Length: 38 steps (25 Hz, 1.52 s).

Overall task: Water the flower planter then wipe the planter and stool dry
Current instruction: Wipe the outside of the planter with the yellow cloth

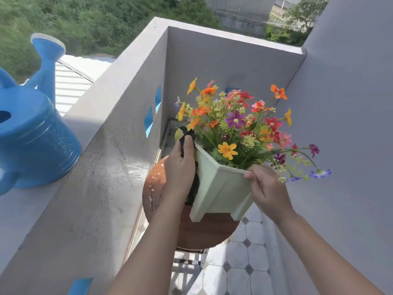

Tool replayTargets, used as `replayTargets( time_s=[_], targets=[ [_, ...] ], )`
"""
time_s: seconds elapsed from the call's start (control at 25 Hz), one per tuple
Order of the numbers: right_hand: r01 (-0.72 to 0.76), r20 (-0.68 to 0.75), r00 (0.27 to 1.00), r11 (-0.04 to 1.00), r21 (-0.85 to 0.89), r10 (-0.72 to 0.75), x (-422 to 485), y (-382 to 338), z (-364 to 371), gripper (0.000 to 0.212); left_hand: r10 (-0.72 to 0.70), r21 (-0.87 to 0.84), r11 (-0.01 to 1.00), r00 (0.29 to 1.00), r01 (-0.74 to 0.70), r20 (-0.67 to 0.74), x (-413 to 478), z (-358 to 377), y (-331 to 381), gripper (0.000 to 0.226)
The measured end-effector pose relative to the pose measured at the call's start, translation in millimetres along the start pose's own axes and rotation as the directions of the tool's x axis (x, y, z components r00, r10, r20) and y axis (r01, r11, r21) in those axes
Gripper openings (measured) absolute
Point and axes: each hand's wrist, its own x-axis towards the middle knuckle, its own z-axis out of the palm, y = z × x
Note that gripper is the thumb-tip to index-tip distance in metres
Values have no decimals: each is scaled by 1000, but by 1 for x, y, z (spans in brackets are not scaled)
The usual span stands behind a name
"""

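Observation:
A pale green planter full of colourful flowers stands on a round brown wooden stool. My left hand presses a black cloth against the planter's left side, near its rim. My right hand grips the planter's near right corner at the rim. Water drops glisten on the stool's left part. Much of the cloth is hidden between my left hand and the planter.
A blue watering can stands on top of the grey balcony wall at the left. A grey wall closes in on the right. Tiled floor lies below the stool.

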Motion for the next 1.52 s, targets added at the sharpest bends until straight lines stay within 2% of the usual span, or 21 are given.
replayTargets(
  time_s=[0.08,0.24,0.28,0.36,0.48,0.56,0.64,0.72,0.8,0.84,0.92,0.96,1.0,1.08,1.16,1.24,1.4,1.52],
  targets=[
    [-8,-23,1000,1000,-25,7,3,0,1,50,26,1,1000,1000,-26,4,-6,1,4,29],
    [-7,-33,999,999,-38,6,12,4,0,50,306,44,951,952,-306,16,-50,2,7,33],
    [7,-34,999,1000,-29,-8,13,5,-1,51,326,62,943,945,-327,17,-45,4,4,36],
    [1,-29,1000,1000,8,-1,10,7,-4,43,272,105,956,962,-274,31,-18,11,0,41],
    [-49,-27,998,997,55,50,3,10,-5,31,157,193,970,987,-149,-24,13,7,-20,43],
    [-57,-51,997,997,53,60,1,12,-4,28,62,273,961,996,-42,-64,3,-4,-38,40],
    [-36,-42,998,999,38,37,6,11,-3,28,60,393,919,993,-16,-99,-27,-12,-50,41],
    [-32,-17,999,999,8,32,16,8,-1,31,126,320,943,987,-88,-100,-53,-15,-50,53],
    [-19,-12,1000,1000,-12,19,24,6,0,35,271,206,945,960,-252,-65,-67,-18,-38,65],
    [-11,-5,1000,1000,-18,10,26,5,0,35,376,183,913,926,-364,-35,-69,-19,-27,68],
    [0,19,1000,1000,-28,0,30,4,-1,29,541,151,826,839,-543,57,-65,-19,-10,54],
    [-4,26,1000,1000,-27,5,29,4,-1,28,546,120,825,833,-553,90,-58,-17,-8,41],
    [-14,26,1000,1000,-19,14,28,4,-2,28,486,96,865,869,-493,90,-50,-14,-9,30],
    [-30,17,999,999,12,30,22,5,-4,29,242,87,966,969,-245,46,-34,-8,-19,35],
    [-45,25,999,999,15,45,17,3,-5,31,91,107,990,995,-93,28,-30,-5,-32,40],
    [-54,31,998,999,4,54,18,3,-5,33,110,188,976,994,-108,-4,-46,-12,-29,35],
    [-19,26,999,1000,11,19,21,4,-2,31,384,95,918,923,-385,36,-74,-23,-15,50],
    [-27,94,995,1000,16,25,19,2,-3,31,400,124,912,915,-391,-47,-47,-12,-12,51]
  ],
)
